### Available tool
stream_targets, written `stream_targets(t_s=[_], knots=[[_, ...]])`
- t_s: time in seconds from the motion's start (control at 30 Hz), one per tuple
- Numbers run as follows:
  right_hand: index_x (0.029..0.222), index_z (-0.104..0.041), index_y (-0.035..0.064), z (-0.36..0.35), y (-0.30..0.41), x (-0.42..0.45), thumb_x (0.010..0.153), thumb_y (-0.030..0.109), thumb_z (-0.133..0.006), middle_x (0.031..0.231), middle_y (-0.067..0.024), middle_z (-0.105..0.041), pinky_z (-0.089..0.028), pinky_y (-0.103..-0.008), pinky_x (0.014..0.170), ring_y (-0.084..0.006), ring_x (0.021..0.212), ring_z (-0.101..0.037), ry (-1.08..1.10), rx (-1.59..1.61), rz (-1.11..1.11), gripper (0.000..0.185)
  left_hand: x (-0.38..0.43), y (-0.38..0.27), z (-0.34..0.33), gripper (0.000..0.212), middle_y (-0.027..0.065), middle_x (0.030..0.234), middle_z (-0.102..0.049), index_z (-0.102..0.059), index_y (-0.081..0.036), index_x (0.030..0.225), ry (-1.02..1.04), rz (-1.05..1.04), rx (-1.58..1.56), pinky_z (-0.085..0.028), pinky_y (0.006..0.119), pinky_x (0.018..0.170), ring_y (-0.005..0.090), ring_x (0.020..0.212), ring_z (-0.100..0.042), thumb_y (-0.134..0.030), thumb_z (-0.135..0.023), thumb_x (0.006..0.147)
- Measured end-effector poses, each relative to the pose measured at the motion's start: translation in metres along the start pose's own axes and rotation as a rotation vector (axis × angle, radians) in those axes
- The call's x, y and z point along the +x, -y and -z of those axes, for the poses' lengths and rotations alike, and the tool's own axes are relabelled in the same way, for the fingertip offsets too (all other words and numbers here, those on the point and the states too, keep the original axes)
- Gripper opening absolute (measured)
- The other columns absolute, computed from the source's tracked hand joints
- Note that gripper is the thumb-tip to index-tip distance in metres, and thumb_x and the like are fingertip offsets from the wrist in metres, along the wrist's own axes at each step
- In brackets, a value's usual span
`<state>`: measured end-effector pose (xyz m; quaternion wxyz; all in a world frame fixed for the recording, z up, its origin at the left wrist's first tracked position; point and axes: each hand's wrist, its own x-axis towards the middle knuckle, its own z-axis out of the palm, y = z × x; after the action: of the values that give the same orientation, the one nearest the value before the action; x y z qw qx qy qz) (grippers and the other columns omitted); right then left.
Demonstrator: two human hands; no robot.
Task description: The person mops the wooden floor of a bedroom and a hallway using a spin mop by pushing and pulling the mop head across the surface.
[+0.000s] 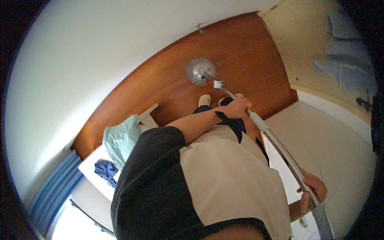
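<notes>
A round spin mop head with a grey fringe and pale centre lies on the reddish-brown wooden floor. Its long pole runs from a white joint down to the lower right. My left hand is wrapped around the pole's thinner part near the joint. Farther up the pole, at the lower right, my right hand grips it. A pale clog on one of my feet shows just below the mop head; the other foot is partly hidden by my left hand.
White walls border the floor, with a small doorstop-like fitting at the far edge. At left, light green cloth hangs by a white furniture edge, near dark blue cloth and a blue curtain. Grey-blue clothing hangs at right.
</notes>
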<state>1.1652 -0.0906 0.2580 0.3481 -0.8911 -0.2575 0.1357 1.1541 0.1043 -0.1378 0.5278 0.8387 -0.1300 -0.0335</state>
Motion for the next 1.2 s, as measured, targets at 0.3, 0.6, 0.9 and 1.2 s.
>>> stream_targets(t_s=[0.3, 0.6, 0.9, 1.2], knots=[[0.09, -0.06, -0.0024, -0.035, -0.064, -0.053, 0.083, 0.018, -0.056, 0.088, -0.0187, -0.063, -0.044, -0.0226, 0.046, -0.0147, 0.061, -0.057, -0.617, 0.072, -0.363, 0.022, 0.154, 0.003, -0.06, 0.015, 0.0159, 0.087, -0.057, -0.058, -0.004, 0.079, 0.124, -0.106, 0.056, -0.045, 0.044, 0.072, 0.0357, 0.088, -0.053, -0.004, -0.061, 0.064], [0.087, -0.061, -0.0012, -0.027, -0.172, -0.024, 0.08, 0.014, -0.056, 0.09, -0.0146, -0.061, -0.048, -0.03, 0.058, -0.0207, 0.067, -0.059, -0.613, 0.207, -0.314, 0.017, 0.217, 0.042, -0.048, 0.049, 0.0123, 0.134, -0.031, -0.043, -0.01, 0.122, 0.27, 0.208, 0.39, -0.04, 0.043, 0.096, 0.0314, 0.126, -0.028, 0.003, -0.056, 0.075], [0.091, -0.059, -0.0009, -0.007, -0.19, -0.028, 0.081, 0.015, -0.058, 0.093, -0.0145, -0.06, -0.047, -0.0277, 0.055, -0.018, 0.064, -0.057, -0.55, 0.271, -0.396, 0.019, 0.265, 0.029, -0.084, 0.048, 0.0102, 0.133, -0.031, -0.044, -0.011, 0.117, 0.399, 0.421, 0.414, -0.041, 0.045, 0.095, 0.034, 0.125, -0.026, -0.007, -0.063, 0.074], [0.094, -0.058, -0.0012, -0.014, -0.204, 0.011, 0.081, 0.016, -0.059, 0.096, -0.0149, -0.06, -0.047, -0.0254, 0.051, -0.0151, 0.06, -0.056, -0.943, 0.373, -0.691, 0.022, 0.36, 0.062, -0.157, 0.041, 0.01, 0.124, -0.037, -0.051, -0.013, 0.109, 0.63, 0.106, 0.596, -0.046, 0.044, 0.088, 0.036, 0.121, -0.029, -0.006, -0.064, 0.071]])
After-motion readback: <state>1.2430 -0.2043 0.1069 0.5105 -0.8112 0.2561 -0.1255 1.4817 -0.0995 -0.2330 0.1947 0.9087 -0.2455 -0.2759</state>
